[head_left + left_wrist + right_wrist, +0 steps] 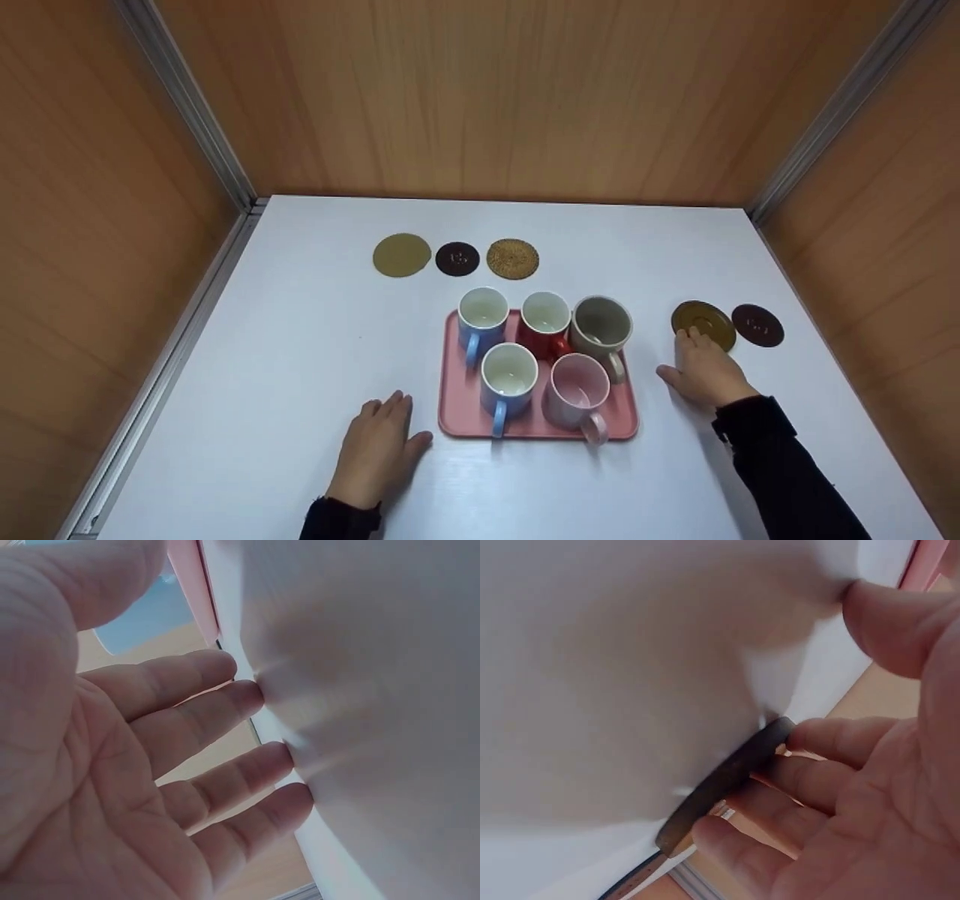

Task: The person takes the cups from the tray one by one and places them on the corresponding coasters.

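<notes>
Two hands [373, 450] flank five mugs [510, 375]; right [707, 369] touches one of five coasters [709, 318].

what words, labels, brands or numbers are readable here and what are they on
No text is readable.
Far dark coaster: pale marks, too small to read.
Right dark coaster: pale marks, too small to read.
Olive coaster touched by the right hand, mugs, pink tray: no lettering visible.

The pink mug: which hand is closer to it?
The right hand. It is just right of the pink mug, fingers at an olive coaster. The left hand is farther off, beyond the tray's left edge.
</notes>
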`<state>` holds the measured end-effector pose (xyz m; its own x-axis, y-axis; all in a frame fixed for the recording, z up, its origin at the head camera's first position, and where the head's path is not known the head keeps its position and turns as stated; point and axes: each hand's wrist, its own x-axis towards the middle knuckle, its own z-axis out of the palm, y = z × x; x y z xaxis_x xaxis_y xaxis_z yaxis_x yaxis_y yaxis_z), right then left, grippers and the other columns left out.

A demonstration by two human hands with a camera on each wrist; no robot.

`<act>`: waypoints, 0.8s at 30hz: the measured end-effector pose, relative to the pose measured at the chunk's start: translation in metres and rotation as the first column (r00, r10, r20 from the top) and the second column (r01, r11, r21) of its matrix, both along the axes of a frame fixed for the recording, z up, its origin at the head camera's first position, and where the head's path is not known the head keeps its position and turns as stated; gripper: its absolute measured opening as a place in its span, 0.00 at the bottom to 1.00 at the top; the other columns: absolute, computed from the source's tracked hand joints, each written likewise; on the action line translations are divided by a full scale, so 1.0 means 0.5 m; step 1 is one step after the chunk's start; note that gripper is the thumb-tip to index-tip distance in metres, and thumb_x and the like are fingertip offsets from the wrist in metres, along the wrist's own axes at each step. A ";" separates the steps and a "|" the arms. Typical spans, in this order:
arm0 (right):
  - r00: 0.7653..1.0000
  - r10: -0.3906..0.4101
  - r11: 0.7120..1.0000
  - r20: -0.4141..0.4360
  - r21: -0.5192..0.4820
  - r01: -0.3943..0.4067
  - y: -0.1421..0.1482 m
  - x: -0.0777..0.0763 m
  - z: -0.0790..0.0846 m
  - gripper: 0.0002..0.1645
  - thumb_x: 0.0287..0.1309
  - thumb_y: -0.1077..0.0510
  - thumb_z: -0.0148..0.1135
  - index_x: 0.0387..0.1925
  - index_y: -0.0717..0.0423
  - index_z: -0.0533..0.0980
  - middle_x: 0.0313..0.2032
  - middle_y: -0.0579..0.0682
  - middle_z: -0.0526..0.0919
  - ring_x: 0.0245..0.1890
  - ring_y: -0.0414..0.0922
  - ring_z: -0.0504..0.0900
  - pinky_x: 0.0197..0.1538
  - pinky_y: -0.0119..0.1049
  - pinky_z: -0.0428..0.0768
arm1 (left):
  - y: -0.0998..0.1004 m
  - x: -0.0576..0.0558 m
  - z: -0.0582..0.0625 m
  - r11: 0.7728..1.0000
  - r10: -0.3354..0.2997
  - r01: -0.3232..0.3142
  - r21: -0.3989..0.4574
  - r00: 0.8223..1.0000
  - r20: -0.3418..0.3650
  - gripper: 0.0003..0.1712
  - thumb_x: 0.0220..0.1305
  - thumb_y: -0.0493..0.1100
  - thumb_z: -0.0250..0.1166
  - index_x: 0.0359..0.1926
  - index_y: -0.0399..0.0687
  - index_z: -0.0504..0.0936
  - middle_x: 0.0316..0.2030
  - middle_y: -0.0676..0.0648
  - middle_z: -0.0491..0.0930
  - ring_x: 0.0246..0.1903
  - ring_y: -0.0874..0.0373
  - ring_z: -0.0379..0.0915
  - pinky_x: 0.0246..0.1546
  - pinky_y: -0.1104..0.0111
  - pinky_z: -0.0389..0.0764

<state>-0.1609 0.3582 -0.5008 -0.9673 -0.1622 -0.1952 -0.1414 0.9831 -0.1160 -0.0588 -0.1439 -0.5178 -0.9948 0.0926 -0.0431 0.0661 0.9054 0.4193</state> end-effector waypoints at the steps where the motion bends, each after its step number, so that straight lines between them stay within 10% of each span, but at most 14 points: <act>1: 1.000 0.002 1.000 0.021 0.002 -0.002 0.001 -0.002 0.004 0.55 0.73 0.42 0.63 0.74 0.86 0.56 0.73 0.87 0.57 0.76 0.80 0.57 0.78 0.71 0.61 | 0.001 -0.003 0.002 1.000 -0.009 0.009 0.006 1.000 -0.003 0.37 0.67 0.53 0.75 0.67 0.32 0.80 0.67 0.31 0.80 0.66 0.31 0.75 0.67 0.37 0.76; 14: 0.982 0.005 0.998 0.188 -0.057 0.006 0.018 -0.026 0.036 0.78 0.43 0.41 0.89 0.80 0.77 0.52 0.77 0.84 0.50 0.79 0.80 0.50 0.79 0.73 0.53 | -0.001 -0.149 0.013 0.986 0.063 -0.037 0.161 0.985 -0.160 0.22 0.79 0.46 0.62 0.62 0.33 0.84 0.55 0.33 0.88 0.56 0.34 0.84 0.60 0.43 0.83; 24: 0.987 -0.028 0.999 0.158 -0.021 0.032 0.002 -0.048 0.026 0.85 0.39 0.40 0.90 0.79 0.81 0.47 0.77 0.86 0.47 0.79 0.80 0.48 0.81 0.72 0.53 | 0.021 -0.142 -0.010 0.969 -0.003 0.015 0.247 0.999 -0.050 0.26 0.74 0.51 0.69 0.65 0.40 0.84 0.58 0.38 0.88 0.64 0.41 0.82 0.68 0.46 0.79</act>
